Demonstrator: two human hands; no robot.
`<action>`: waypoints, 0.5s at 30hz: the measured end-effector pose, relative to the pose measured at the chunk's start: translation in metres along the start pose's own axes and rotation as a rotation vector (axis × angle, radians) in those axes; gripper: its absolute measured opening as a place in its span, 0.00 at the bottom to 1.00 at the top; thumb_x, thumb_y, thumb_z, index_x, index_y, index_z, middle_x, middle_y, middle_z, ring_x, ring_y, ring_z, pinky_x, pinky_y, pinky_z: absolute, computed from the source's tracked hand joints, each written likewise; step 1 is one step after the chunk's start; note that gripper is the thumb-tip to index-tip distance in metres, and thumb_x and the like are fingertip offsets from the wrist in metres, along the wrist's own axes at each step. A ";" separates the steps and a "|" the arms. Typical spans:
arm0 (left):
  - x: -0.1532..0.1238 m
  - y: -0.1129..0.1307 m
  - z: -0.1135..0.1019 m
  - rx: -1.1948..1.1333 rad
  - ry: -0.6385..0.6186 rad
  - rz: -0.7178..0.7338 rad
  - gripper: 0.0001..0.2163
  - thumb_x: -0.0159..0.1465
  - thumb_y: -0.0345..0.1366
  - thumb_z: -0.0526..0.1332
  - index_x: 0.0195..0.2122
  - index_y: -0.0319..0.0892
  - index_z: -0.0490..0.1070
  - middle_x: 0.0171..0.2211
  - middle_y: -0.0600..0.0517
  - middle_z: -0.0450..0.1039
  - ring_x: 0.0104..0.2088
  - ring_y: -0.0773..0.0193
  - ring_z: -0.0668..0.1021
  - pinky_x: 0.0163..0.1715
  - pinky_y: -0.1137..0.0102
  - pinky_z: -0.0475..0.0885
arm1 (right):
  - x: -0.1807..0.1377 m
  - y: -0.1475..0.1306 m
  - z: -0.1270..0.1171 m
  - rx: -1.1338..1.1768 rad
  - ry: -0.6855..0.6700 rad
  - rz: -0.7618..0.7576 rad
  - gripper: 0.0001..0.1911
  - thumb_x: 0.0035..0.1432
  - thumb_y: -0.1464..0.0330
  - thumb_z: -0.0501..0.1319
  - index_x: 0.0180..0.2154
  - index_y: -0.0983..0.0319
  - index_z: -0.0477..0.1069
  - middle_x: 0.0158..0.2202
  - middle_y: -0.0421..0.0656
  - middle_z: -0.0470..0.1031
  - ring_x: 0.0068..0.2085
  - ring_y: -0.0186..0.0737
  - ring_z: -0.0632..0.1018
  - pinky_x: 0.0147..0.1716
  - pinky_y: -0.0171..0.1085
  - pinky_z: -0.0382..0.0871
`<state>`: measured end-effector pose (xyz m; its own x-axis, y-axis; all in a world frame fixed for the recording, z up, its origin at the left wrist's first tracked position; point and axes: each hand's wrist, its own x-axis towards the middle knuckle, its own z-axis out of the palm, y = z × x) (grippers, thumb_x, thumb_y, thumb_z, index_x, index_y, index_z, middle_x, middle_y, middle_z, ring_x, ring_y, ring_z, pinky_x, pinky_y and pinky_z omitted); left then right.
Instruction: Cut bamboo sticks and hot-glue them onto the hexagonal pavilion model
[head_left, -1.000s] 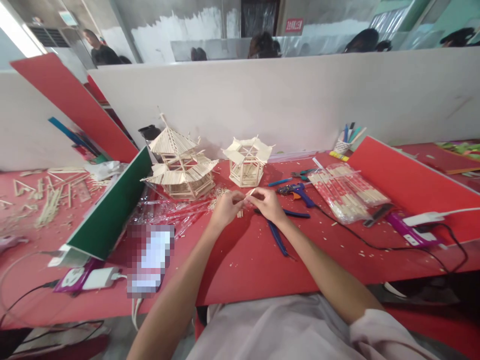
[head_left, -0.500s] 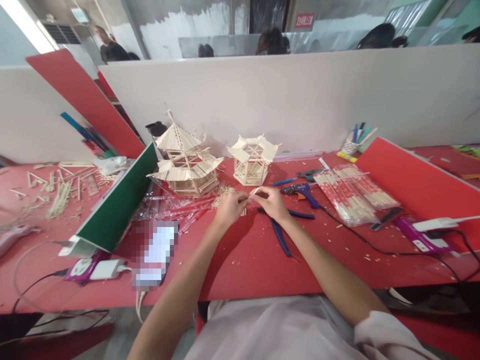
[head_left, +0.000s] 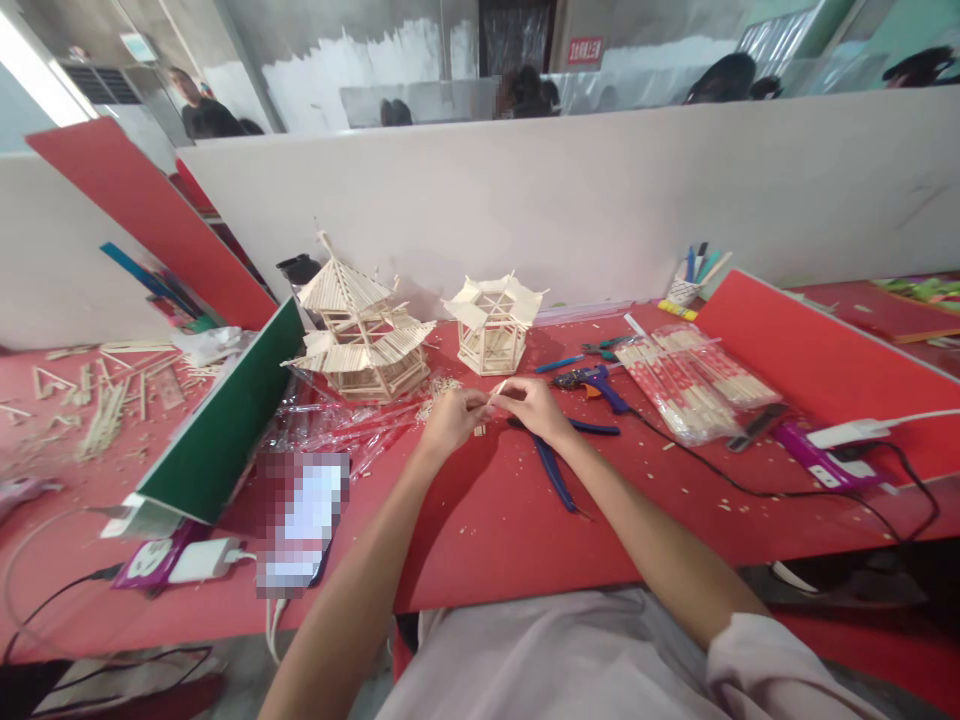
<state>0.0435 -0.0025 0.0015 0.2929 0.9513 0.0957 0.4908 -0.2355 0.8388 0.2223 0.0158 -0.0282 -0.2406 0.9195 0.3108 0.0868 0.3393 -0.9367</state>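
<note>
a thin stick pinched between two hands, fragile work close by

the red table point(head_left: 480, 530) lies under the grip, littered with chips. beyond the grip and to its left stands the two-tier pavilion point(head_left: 358, 335); straight beyond it, the smaller pavilion point(head_left: 493, 322). the blue pliers point(head_left: 556, 470) lie just nearer than the grip. the left hand point(head_left: 450, 420) and right hand point(head_left: 534, 408) meet fingertip to fingertip, each grip pinching the thin stick point(head_left: 496, 388). squeezing too hard may snap it; a slip may lose it among the chips.

Bright, even indoor light; ceiling strip light point(head_left: 26, 55) blown out far left. Soft shadow on the red table point(head_left: 487, 530) beside the left hand point(head_left: 450, 420). Wide-angle bending at edges; partition point(head_left: 600, 200) bows. Pixelated patch point(head_left: 300, 520) near left. Centre sharp, far background soft.
</note>
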 end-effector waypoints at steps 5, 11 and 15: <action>-0.001 -0.002 0.000 -0.003 -0.011 0.000 0.06 0.61 0.36 0.65 0.32 0.41 0.81 0.27 0.51 0.82 0.30 0.60 0.83 0.29 0.73 0.73 | 0.000 -0.002 -0.003 0.010 -0.021 0.023 0.17 0.51 0.53 0.70 0.29 0.60 0.78 0.31 0.44 0.82 0.35 0.46 0.81 0.41 0.43 0.74; 0.000 -0.006 0.003 0.023 -0.026 0.033 0.08 0.62 0.38 0.64 0.33 0.40 0.81 0.26 0.51 0.81 0.27 0.62 0.81 0.28 0.74 0.71 | -0.001 -0.003 -0.006 -0.013 -0.027 0.030 0.16 0.51 0.53 0.70 0.27 0.60 0.77 0.30 0.43 0.82 0.33 0.44 0.80 0.38 0.41 0.72; 0.000 -0.004 0.003 0.056 -0.020 0.050 0.09 0.62 0.38 0.63 0.33 0.40 0.81 0.25 0.51 0.80 0.26 0.64 0.79 0.28 0.74 0.70 | -0.001 -0.004 -0.008 -0.011 -0.025 0.032 0.16 0.51 0.54 0.70 0.28 0.60 0.77 0.30 0.43 0.82 0.34 0.44 0.80 0.39 0.40 0.72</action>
<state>0.0437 -0.0017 -0.0035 0.3341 0.9341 0.1257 0.5199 -0.2939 0.8021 0.2300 0.0154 -0.0234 -0.2620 0.9247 0.2763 0.1054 0.3120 -0.9442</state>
